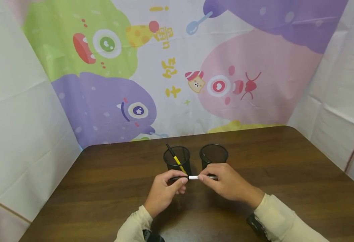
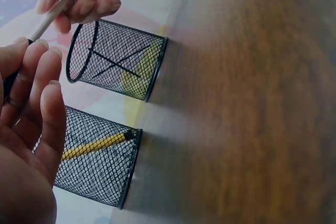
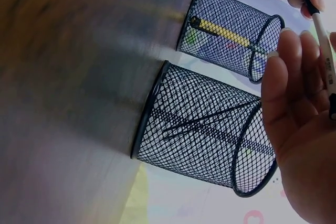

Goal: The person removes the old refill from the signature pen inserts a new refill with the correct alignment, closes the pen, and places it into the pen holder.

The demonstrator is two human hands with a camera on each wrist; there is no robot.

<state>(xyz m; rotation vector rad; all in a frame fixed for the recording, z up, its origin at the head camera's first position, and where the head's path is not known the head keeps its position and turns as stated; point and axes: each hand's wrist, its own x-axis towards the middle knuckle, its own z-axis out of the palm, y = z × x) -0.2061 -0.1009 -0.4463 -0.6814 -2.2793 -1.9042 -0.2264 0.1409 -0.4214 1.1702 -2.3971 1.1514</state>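
Observation:
Both hands hold one white pen (image 1: 193, 177) with a black cap, level above the table. My left hand (image 1: 160, 192) pinches its black cap end between thumb and fingers. Further right, the white barrel is pinched by my right hand (image 1: 227, 183); in the right wrist view the white barrel (image 3: 324, 51) shows small dark print. Just beyond the hands stand two black mesh cups. A yellow and black pen (image 1: 176, 159) leans in the left cup (image 3: 218, 6). Inside the right cup (image 3: 202, 166), two thin dark sticks (image 2: 116, 64) cross each other.
The brown wooden table (image 1: 113, 188) carries both cups side by side. Behind it hangs a cloth (image 1: 177, 114) printed with cartoon monsters. White fabric walls (image 1: 19, 111) close in the left and right sides.

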